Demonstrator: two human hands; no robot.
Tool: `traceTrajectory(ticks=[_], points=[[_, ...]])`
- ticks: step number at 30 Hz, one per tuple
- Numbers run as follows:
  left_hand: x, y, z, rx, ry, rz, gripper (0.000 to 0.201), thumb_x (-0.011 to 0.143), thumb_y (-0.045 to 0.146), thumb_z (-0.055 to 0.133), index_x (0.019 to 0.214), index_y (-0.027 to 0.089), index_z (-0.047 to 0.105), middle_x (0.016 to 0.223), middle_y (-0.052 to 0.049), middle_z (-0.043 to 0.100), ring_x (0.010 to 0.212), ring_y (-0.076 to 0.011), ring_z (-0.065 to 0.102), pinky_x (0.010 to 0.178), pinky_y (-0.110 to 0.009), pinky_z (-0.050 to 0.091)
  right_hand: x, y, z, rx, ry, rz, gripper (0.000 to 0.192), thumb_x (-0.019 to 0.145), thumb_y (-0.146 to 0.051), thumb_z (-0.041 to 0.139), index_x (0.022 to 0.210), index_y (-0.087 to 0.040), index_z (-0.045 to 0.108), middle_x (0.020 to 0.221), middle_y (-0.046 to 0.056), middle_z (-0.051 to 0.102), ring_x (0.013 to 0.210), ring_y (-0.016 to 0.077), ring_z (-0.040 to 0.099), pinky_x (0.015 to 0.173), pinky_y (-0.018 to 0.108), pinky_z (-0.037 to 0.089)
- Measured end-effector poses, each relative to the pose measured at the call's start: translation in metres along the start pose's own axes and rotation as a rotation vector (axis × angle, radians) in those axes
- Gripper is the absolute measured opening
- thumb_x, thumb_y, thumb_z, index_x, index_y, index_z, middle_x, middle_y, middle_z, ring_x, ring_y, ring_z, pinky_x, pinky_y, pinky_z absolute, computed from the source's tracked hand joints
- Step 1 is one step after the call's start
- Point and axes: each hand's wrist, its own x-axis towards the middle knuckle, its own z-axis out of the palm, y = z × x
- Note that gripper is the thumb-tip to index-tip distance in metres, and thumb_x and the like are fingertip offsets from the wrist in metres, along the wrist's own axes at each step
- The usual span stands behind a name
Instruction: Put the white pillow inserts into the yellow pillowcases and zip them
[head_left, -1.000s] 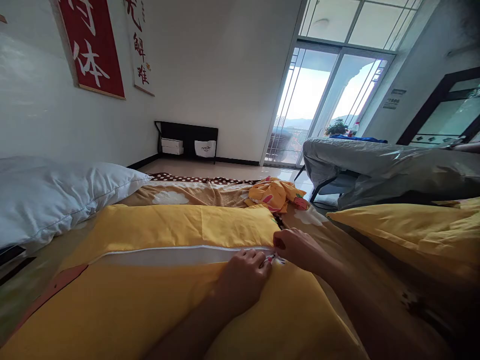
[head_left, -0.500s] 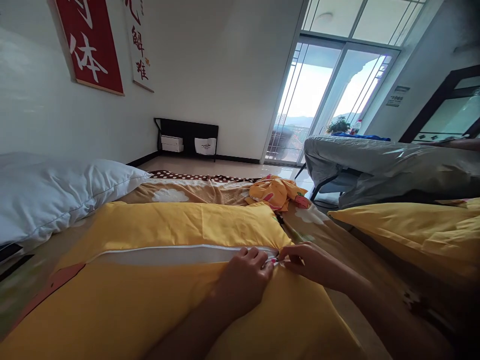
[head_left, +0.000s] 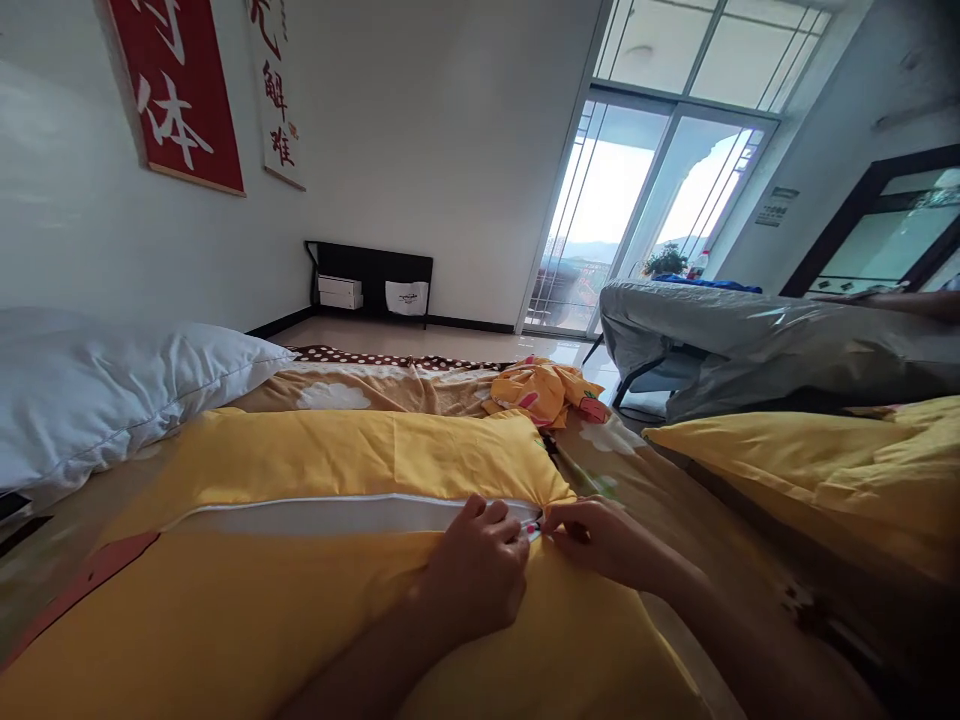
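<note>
A yellow pillowcase (head_left: 270, 600) lies in front of me with a white pillow (head_left: 315, 517) inside, showing through the long gap of its zipper (head_left: 300, 498). At the right end of that zipper, my left hand (head_left: 484, 565) is closed in a pinch on the zipper edge. Close beside it, my right hand (head_left: 600, 540) is closed, thumb and fingers pinching the pillowcase fabric at the zipper's end. A small pink spot shows between the two hands. The zipper slider itself is too small and covered to make out.
On the left lies a white pillow (head_left: 127, 390). A crumpled orange cloth (head_left: 544, 390) rests on the patterned bedspread (head_left: 330, 393) behind. Another yellow pillow (head_left: 825, 465) is at right, near a plastic-covered table (head_left: 675, 305). A black low shelf (head_left: 375, 262) stands against the wall.
The whole view has shifted slightly. Both hands stay at the right end of the zipper, with only small finger movements; the zipper gap looks about the same.
</note>
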Motion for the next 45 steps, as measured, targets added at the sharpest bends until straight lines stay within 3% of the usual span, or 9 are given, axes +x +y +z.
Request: traceTrajectory(ticks=[2, 5, 11, 15, 26, 35, 39, 45], points=[[0.003, 0.0, -0.005, -0.074, 0.043, -0.119, 0.01, 0.081, 0.022, 0.055, 0.077, 0.018, 0.063, 0.076, -0.003, 0.063, 0.087, -0.0193, 0.052, 0.083, -0.038, 0.038, -0.001, 0.0, 0.004, 0.028, 0.028, -0.002, 0.021, 0.075, -0.016, 0.048, 0.076, -0.02, 0.068, 0.057, -0.004, 0.053, 0.055, 0.0086, 0.042, 0.055, 0.021, 0.029], [0.019, 0.0, -0.015, -0.15, 0.061, -0.346, 0.014, 0.08, 0.021, 0.054, 0.082, 0.02, 0.067, 0.081, -0.003, 0.066, 0.089, -0.02, 0.056, 0.085, -0.04, 0.04, 0.0, 0.004, 0.01, 0.043, 0.073, -0.026, 0.02, 0.073, -0.014, 0.047, 0.074, -0.019, 0.066, 0.057, -0.005, 0.053, 0.056, 0.0085, 0.042, 0.055, 0.02, 0.028], [0.082, 0.004, -0.022, -0.151, -0.428, -0.418, 0.023, 0.079, 0.023, 0.056, 0.097, 0.015, 0.068, 0.1, -0.013, 0.068, 0.092, -0.0251, 0.064, 0.077, -0.034, 0.05, 0.004, 0.004, 0.014, -0.02, 0.13, -0.089, 0.021, 0.072, -0.011, 0.044, 0.069, -0.018, 0.063, 0.055, -0.005, 0.052, 0.054, 0.0083, 0.04, 0.055, 0.022, 0.026], [0.106, -0.004, -0.007, -0.119, -0.459, -0.51, 0.042, 0.067, 0.019, 0.069, 0.107, 0.008, 0.064, 0.107, -0.019, 0.066, 0.098, -0.0303, 0.064, 0.078, -0.035, 0.051, 0.005, 0.003, 0.016, -0.019, 0.14, -0.105, 0.019, 0.069, -0.009, 0.044, 0.065, -0.018, 0.061, 0.056, -0.004, 0.052, 0.054, 0.0081, 0.038, 0.055, 0.022, 0.027], [0.093, -0.019, 0.021, -0.253, -0.434, -0.518, 0.021, 0.067, 0.022, 0.067, 0.085, 0.014, 0.074, 0.087, -0.01, 0.072, 0.083, -0.0212, 0.067, 0.073, -0.024, 0.052, 0.006, 0.023, 0.03, 0.205, 0.182, -0.138, 0.019, 0.07, -0.009, 0.045, 0.065, -0.017, 0.061, 0.057, -0.005, 0.052, 0.054, 0.006, 0.041, 0.054, 0.018, 0.029], [0.088, -0.028, 0.019, -0.401, -0.481, -0.442, 0.022, 0.067, 0.023, 0.067, 0.086, 0.015, 0.076, 0.081, -0.005, 0.074, 0.075, -0.0162, 0.067, 0.058, -0.019, 0.045, 0.003, 0.013, 0.023, 0.165, 0.192, -0.136, 0.016, 0.07, -0.01, 0.046, 0.062, -0.018, 0.058, 0.055, -0.005, 0.051, 0.054, 0.0063, 0.039, 0.054, 0.019, 0.028], [0.088, -0.026, 0.022, -0.312, -0.485, -0.478, 0.024, 0.07, 0.027, 0.067, 0.089, 0.016, 0.075, 0.087, -0.006, 0.074, 0.08, -0.0172, 0.067, 0.065, -0.02, 0.048, 0.003, 0.013, 0.024, 0.142, 0.198, -0.134, 0.018, 0.07, -0.011, 0.046, 0.064, -0.018, 0.06, 0.055, -0.004, 0.053, 0.053, 0.0066, 0.04, 0.054, 0.019, 0.028], [0.087, -0.016, 0.022, -0.184, -0.466, -0.489, 0.025, 0.077, 0.025, 0.058, 0.095, 0.015, 0.072, 0.102, -0.012, 0.07, 0.098, -0.0263, 0.064, 0.082, -0.033, 0.05, 0.005, 0.014, 0.025, 0.137, 0.206, -0.116, 0.019, 0.07, -0.012, 0.047, 0.068, -0.018, 0.065, 0.053, -0.004, 0.051, 0.051, 0.007, 0.037, 0.052, 0.02, 0.027]])
